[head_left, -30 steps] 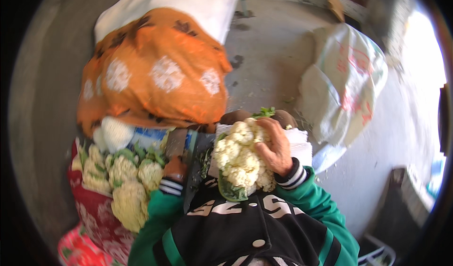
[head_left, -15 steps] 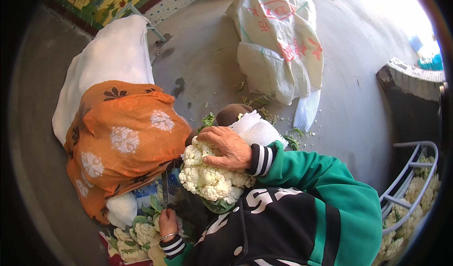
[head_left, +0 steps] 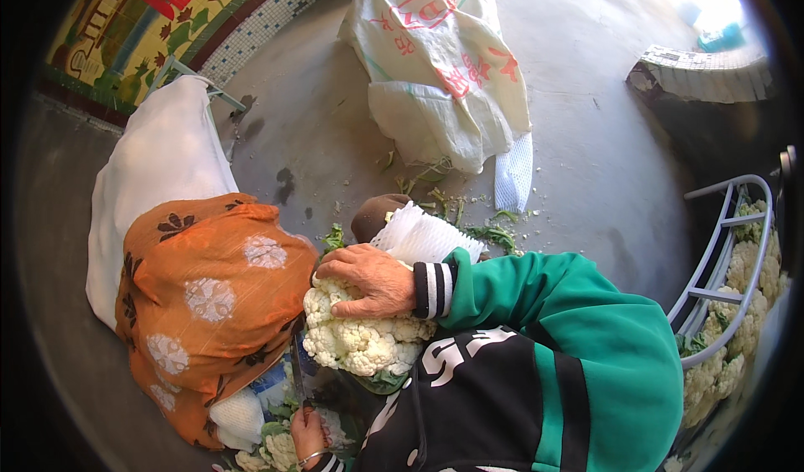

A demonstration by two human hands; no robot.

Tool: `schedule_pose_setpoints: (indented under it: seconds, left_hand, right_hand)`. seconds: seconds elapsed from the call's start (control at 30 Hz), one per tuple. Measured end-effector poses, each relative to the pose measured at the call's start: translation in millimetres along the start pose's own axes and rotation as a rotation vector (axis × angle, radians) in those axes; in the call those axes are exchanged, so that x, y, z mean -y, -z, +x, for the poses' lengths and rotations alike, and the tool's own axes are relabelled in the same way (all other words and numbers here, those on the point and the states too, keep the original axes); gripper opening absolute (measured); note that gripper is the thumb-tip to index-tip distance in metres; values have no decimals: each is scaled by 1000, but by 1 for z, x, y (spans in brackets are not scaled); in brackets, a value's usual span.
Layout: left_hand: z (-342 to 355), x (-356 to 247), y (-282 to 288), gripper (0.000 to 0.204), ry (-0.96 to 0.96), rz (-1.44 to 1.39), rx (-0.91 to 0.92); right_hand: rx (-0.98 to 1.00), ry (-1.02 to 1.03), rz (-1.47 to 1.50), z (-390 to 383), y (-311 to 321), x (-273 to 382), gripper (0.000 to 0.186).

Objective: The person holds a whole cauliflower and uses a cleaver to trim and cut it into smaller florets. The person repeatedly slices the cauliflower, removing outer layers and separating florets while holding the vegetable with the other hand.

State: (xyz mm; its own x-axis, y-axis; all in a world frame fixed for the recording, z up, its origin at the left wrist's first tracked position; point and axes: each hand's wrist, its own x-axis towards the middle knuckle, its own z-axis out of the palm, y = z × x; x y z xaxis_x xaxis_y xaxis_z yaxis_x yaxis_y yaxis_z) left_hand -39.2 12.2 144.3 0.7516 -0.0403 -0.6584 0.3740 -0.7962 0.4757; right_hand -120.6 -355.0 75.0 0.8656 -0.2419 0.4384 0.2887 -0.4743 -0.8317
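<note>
- right now the person's right hand point(head_left: 368, 281) lies palm-down across the top of a big white cauliflower point(head_left: 362, 338), fingers spread and curled over its far side, pinning it against the lap of a green and black jacket point(head_left: 536, 363).
- lower down and to the left, the left hand point(head_left: 308, 433) is wrapped tight around the handle of a knife point(head_left: 297, 371); the blade points up and away toward the left edge of the head, very near it, though i cannot tell whether steel touches it.
- so the two hands are well apart, one clamped on the vegetable, the other closed on the tool.
- to my eye this is the trimming step: the head is steadied and the blade is set at its leafy base, where a bit of green shows under the florets.
- the next stroke would call for a firm hold from above and a short cut kept away from the holding fingers, which sit close to the blade's line; a slip there is the risk.
- a bundle in orange flowered cloth point(head_left: 209, 304) sits just left, touching the head, with a white sack point(head_left: 159, 170) behind it.
- more cauliflower heads point(head_left: 276, 451) lie near the knife hand, and others fill a metal rack point(head_left: 720, 254) on the right.
- green scraps point(head_left: 494, 233) litter the concrete floor point(head_left: 603, 162) by a printed white bag point(head_left: 444, 61) on the far side.
</note>
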Motion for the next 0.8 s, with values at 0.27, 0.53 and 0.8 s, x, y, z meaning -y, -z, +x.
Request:
schedule_pose_setpoints:
  seconds: [0.27,0.53,0.8]
  left_hand:
    - [-30,11,35,46,-376,433,85]
    - [-40,18,39,58,-272,-504,201]
    - [-26,-59,-9,73,-624,-609,149]
  right_hand:
    - [-4,12,8,-2,-4,0,59]
    - [29,-28,70,-3,-1,1,72]
    - [-172,8,182,-4,4,10,48]
